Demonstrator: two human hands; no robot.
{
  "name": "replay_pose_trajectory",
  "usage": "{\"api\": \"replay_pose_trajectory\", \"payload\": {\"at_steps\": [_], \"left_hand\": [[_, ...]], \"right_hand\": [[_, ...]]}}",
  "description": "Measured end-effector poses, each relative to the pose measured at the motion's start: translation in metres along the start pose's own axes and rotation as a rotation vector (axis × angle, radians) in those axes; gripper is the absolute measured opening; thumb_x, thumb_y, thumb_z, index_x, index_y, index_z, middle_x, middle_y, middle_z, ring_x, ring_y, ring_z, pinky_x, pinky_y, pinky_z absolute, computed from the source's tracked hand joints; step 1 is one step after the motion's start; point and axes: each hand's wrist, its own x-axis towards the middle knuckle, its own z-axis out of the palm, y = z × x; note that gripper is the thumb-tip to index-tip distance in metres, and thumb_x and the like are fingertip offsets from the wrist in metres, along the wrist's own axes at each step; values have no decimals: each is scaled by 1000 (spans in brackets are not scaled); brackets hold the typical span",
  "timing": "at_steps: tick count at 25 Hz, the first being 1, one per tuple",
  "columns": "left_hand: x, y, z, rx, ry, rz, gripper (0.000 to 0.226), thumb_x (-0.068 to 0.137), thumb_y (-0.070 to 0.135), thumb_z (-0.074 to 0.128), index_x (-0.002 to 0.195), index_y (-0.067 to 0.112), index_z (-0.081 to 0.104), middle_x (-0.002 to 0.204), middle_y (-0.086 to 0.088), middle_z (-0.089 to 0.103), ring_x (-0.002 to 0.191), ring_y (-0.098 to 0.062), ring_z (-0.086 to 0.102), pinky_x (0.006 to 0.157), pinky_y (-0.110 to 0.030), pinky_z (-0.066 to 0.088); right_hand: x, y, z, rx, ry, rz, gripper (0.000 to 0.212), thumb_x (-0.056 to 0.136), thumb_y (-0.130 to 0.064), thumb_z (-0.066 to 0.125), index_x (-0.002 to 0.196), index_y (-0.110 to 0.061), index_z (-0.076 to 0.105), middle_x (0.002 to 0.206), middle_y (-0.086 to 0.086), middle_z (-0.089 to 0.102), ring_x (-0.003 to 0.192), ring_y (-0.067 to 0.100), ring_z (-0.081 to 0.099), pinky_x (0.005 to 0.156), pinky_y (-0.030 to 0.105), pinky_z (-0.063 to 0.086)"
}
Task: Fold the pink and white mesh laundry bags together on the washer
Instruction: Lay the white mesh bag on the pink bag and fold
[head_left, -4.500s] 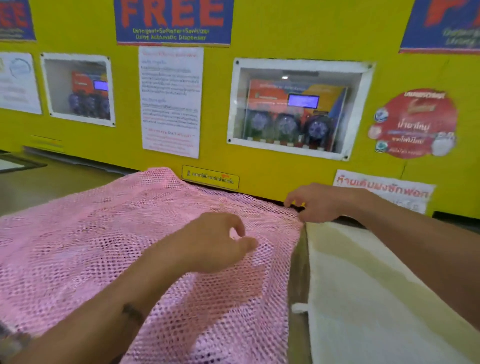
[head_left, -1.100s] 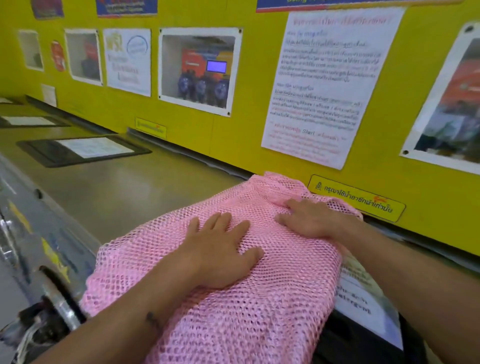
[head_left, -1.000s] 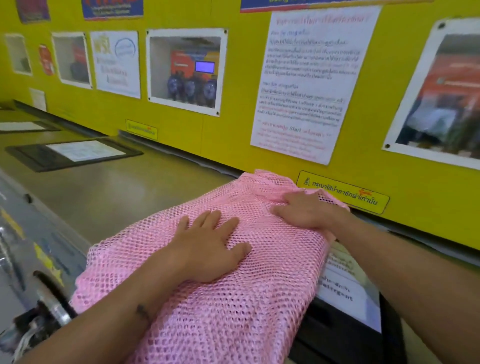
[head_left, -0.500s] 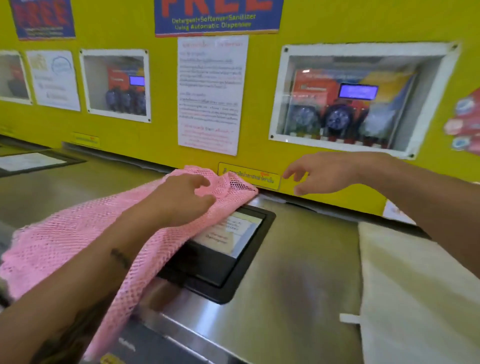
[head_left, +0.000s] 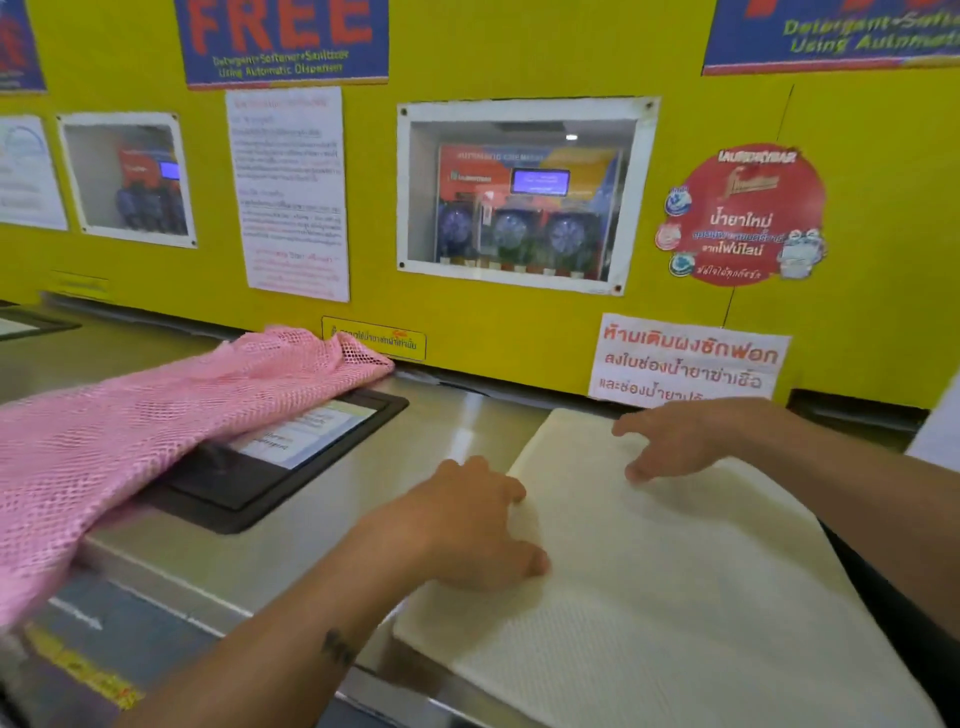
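Note:
The pink mesh laundry bag (head_left: 156, 426) lies folded on the left of the steel washer top (head_left: 322, 499), draped over the front edge and partly covering a black panel. The white mesh laundry bag (head_left: 675, 597) lies flat on the right. My left hand (head_left: 467, 525) rests on the white bag's left edge, fingers curled onto the fabric. My right hand (head_left: 670, 436) hovers over or touches the bag's far part, fingers spread. Neither hand touches the pink bag.
A black framed panel with an instruction sheet (head_left: 291, 447) is set into the washer top beside the pink bag. The yellow wall (head_left: 467, 332) behind carries posters, warning stickers and a windowed dispenser (head_left: 519, 197). The washer's front edge (head_left: 156, 613) runs along the lower left.
Both hands left the pink bag, which now lies at the left. They moved right onto the white bag. The view swung from the pink bag to the white one.

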Motion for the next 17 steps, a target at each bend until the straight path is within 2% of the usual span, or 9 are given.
{"api": "replay_pose_trajectory", "payload": {"at_steps": [4,6,8,10,12,15,17], "left_hand": [[5,-7,1,-53,93,-4,59,85,40,67,140,36,46,130,7,43,125,-18,46,101,-32,39],[7,-19,-2,-29,187,-14,52,85,22,65,134,36,53,118,7,46,111,-16,50,90,-27,39],[9,-35,-3,-5,278,-42,49,85,13,60,128,37,57,113,6,48,108,-17,52,90,-30,43],[8,-50,-5,56,322,-82,47,85,10,56,124,37,58,114,5,50,111,-19,54,95,-36,46],[4,-62,-8,132,294,-153,44,83,11,53,119,37,58,116,5,49,113,-20,54,94,-38,47],[0,-74,-17,208,269,-246,31,83,21,51,112,32,57,111,2,45,115,-24,52,94,-38,44],[2,-77,-18,211,284,-227,38,87,32,51,124,31,53,123,-1,47,122,-27,48,100,-42,41]], "right_hand": [[9,14,15,111,7,-47,75,90,-62,50,154,-35,21,162,-1,26,144,26,31,115,42,26],[13,16,16,149,55,-60,77,90,-62,51,154,-33,22,162,0,26,145,26,29,115,42,23],[16,16,20,144,61,-43,78,90,-64,47,155,-30,20,162,3,24,146,26,26,117,42,21],[17,15,25,157,47,-58,79,91,-66,43,156,-28,20,164,1,21,148,24,23,118,40,19],[19,9,25,204,77,-112,77,91,-65,43,155,-28,22,164,-1,21,149,22,22,119,39,18],[17,-10,21,176,116,-188,73,93,-60,44,155,-27,23,163,0,24,148,22,25,118,37,21],[18,-22,26,117,96,-214,73,93,-61,41,155,-27,22,161,4,27,145,24,29,118,40,24]]}}
